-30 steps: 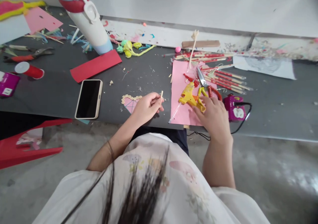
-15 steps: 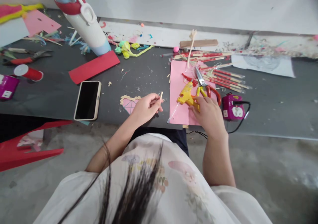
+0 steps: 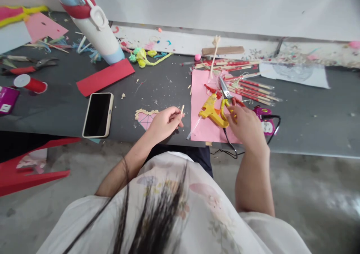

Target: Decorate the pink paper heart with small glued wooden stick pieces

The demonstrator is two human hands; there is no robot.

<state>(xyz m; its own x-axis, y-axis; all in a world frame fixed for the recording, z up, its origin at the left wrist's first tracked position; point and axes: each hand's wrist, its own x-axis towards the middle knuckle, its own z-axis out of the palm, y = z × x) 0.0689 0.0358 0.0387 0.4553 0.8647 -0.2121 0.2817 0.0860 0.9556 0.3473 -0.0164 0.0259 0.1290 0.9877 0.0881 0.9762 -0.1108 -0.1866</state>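
My left hand point(image 3: 165, 122) is closed, pinching a short pale wooden stick point(image 3: 182, 108) that points up from its fingertips. Partly under that hand lies a pink paper piece point(image 3: 145, 121) with drawn lines and small pale bits along its upper edge. My right hand point(image 3: 248, 123) has its fingers curled round the handles of the scissors point(image 3: 224, 107), which have yellow and red grips. Just left of it, a yellow glue gun point(image 3: 211, 112) rests on a pink sheet point(image 3: 198, 96), with a clear glue stick in it.
A phone point(image 3: 97, 114), a red strip point(image 3: 105, 77) and a bottle point(image 3: 97, 29) stand or lie to the left. Several red-wrapped sticks point(image 3: 253, 89) lie behind the scissors. A purple box point(image 3: 267, 126) with a black cable is beside my right hand.
My right hand has left the glue gun and shifted right onto the scissors' handles. More of the glue gun's handle and its cable shows. The left hand stays in place.
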